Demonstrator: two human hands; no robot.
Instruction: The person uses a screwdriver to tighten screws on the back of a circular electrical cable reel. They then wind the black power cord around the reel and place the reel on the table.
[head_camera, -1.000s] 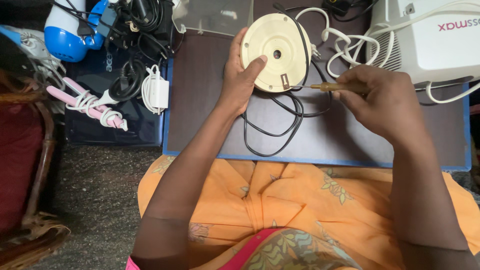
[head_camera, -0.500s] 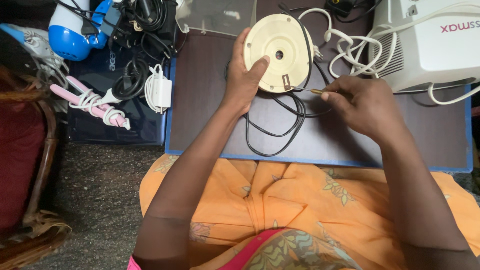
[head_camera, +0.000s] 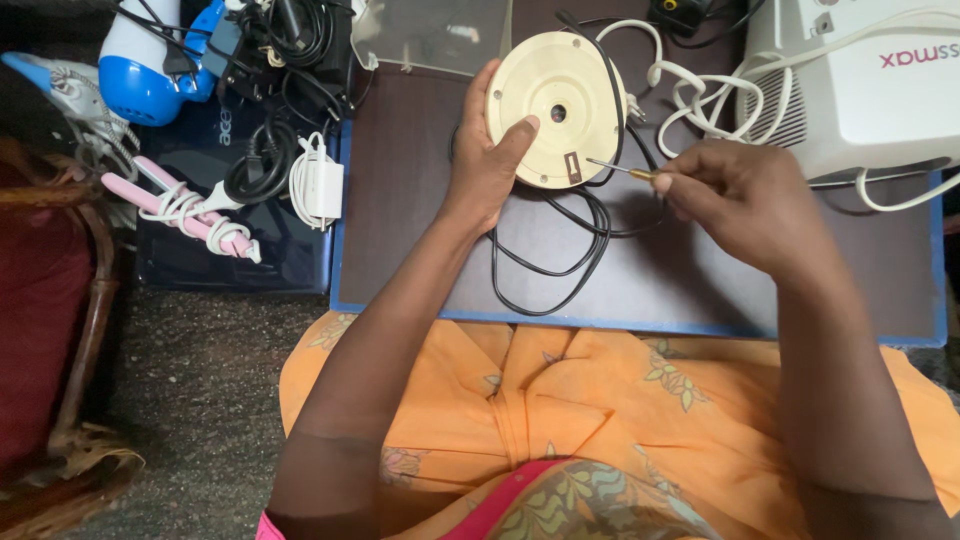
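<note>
Cream round base (head_camera: 557, 108) stands tilted on the far surface (head_camera: 420, 250), gripped at its left rim by left hand (head_camera: 490, 160). Right hand (head_camera: 745, 205) pinches thin screwdriver (head_camera: 620, 170), tip pointing left at the base's small slot.

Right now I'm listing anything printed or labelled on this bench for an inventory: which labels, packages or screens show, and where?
White machine, top right on the board: boxy, red lettering on its top.
Dark laptop, left of the board under cables: closed, pale logo on its navy lid.
Cream disc, held in the left hand: small dark rectangular patch near its lower edge.
No packages; no lit screens.
</note>
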